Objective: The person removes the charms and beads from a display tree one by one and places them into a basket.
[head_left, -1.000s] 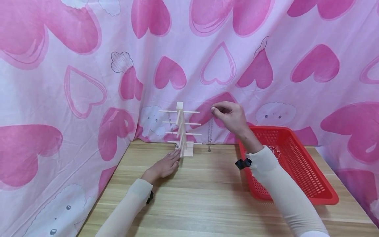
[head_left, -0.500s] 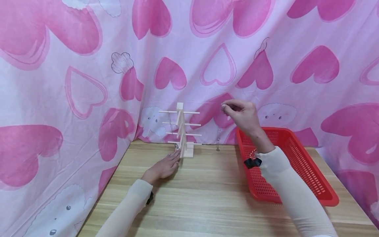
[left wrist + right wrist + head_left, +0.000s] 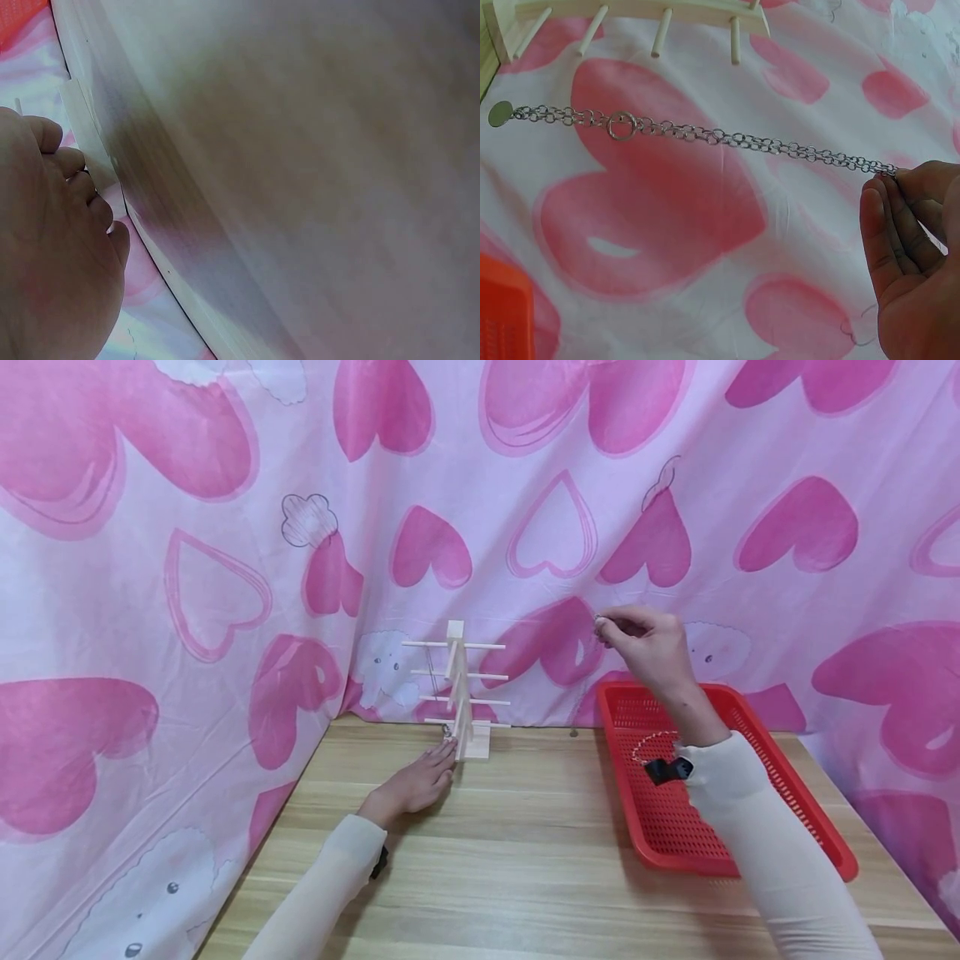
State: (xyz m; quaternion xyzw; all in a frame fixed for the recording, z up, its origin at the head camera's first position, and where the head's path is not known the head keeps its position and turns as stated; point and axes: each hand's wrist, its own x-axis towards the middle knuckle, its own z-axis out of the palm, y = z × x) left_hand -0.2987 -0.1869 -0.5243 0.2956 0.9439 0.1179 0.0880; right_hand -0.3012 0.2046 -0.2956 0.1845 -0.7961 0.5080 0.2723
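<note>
The right hand (image 3: 652,647) pinches the end of a silvery chain (image 3: 739,139) between thumb and forefinger. The chain hangs doubled in the air between the stand and the basket, well clear of both; its links are round and linked in line, with a larger metal ring (image 3: 609,127) partway down and a flat, round disc (image 3: 501,114) at the lower end. The left hand (image 3: 416,781) lies with fingers extended, close together, their tips at the foot of the pale wooden stand (image 3: 461,693), a square-edged post with slim round pegs. A thin dark strand (image 3: 432,668) hangs from its upper left peg; the small item by the fingertips is too tiny to identify.

The right sleeve (image 3: 772,843) and its black wrist device (image 3: 667,770) cross over the red plastic basket (image 3: 633,827), blocking part of its perforated interior, where a red-and-white beaded loop (image 3: 637,745) lies partly covered. Beneath is a wood-grain surface (image 3: 525,843); behind, a creased pink cloth (image 3: 420,443) printed with hearts.
</note>
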